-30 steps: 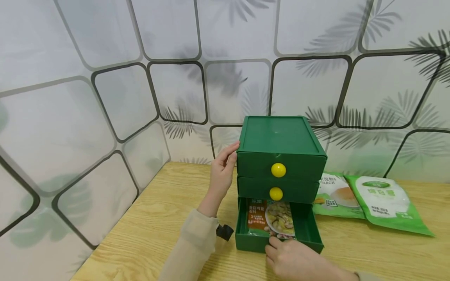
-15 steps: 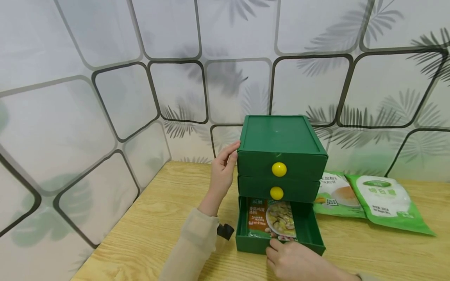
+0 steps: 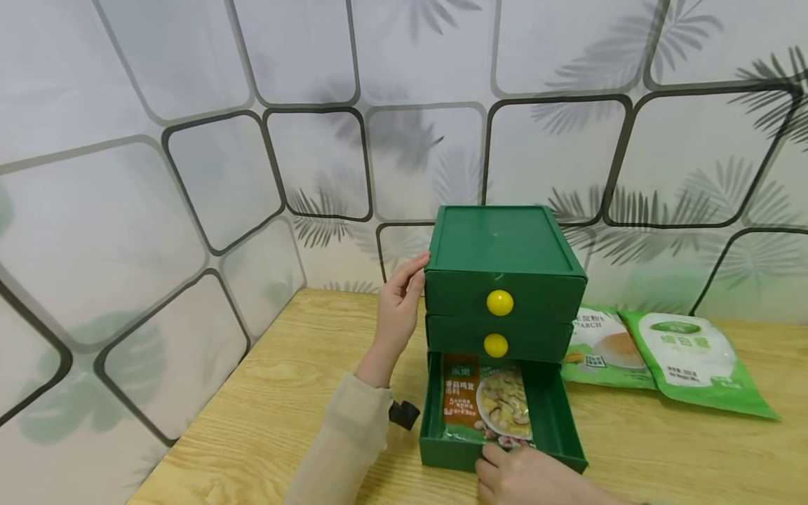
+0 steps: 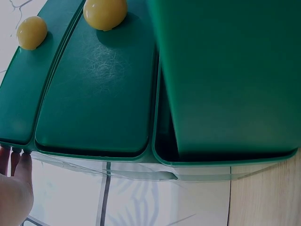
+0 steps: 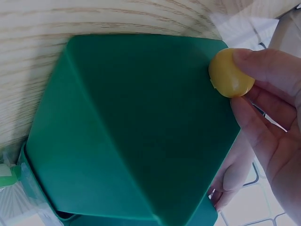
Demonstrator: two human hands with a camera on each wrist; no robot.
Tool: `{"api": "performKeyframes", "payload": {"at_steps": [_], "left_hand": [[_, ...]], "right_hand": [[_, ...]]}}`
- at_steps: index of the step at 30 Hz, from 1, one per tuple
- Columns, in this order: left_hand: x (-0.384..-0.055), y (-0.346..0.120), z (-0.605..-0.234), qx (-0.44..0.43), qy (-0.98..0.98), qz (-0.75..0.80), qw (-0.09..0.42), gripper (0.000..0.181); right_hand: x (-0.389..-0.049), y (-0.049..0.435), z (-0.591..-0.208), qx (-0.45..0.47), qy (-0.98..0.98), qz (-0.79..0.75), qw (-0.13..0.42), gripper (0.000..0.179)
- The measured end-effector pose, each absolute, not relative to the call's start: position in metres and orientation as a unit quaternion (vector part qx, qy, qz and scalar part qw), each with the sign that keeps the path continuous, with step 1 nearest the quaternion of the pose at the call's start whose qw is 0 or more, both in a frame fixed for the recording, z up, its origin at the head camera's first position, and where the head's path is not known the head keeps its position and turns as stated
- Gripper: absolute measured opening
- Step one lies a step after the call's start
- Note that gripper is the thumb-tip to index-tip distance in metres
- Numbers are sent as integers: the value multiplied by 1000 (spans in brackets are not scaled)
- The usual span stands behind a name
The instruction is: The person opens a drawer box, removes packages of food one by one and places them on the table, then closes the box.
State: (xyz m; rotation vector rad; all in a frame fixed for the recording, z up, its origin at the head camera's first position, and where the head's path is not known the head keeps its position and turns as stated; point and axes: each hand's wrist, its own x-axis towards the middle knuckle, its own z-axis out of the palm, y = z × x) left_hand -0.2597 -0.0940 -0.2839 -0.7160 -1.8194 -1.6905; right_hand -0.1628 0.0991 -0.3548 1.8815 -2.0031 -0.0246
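Note:
A green drawer cabinet (image 3: 505,242) stands on the table, its upper two drawers closed and fitted with yellow knobs. Its bottom drawer (image 3: 445,456) is pulled out, and a brown and green food packet (image 3: 505,403) with a picture of a soup bowl lies flat inside. My right hand (image 3: 520,477) pinches the bottom drawer's yellow knob (image 5: 225,75) between thumb and fingers, as the right wrist view shows; in the head view the hand covers that knob. Against the cabinet's left side rest the extended fingertips of my left hand (image 3: 399,308).
Beside the cabinet on the right lie a green and white starch bag (image 3: 609,351) and another green and white bag (image 3: 694,365). A patterned wall (image 3: 429,161) rises behind the wooden table (image 3: 265,400). A black strap end (image 3: 404,415) sticks out by the left cuff.
The bottom drawer has slid a little farther out toward me along with my right hand, and more of the packet shows. My left hand keeps its place on the cabinet's side.

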Motion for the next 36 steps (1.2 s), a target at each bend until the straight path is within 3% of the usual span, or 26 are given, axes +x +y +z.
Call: {"api": "performKeyframes", "payload": {"at_steps": [8, 16, 28, 36], "left_hand": [[-260, -94, -284, -268, -673, -633, 273, 29], [-280, -98, -301, -282, -668, -627, 284, 30], [-258, -94, -282, -264, -677, -631, 271, 29], [-259, -94, -283, -267, -677, -628, 274, 29]], "right_hand": [[-162, 100, -355, 675, -713, -1, 188, 26], [-160, 101, -355, 679, -709, 7, 191, 23], [-159, 100, -359, 685, -694, 16, 220, 24], [-159, 102, -355, 682, -707, 1, 188, 20]]}}
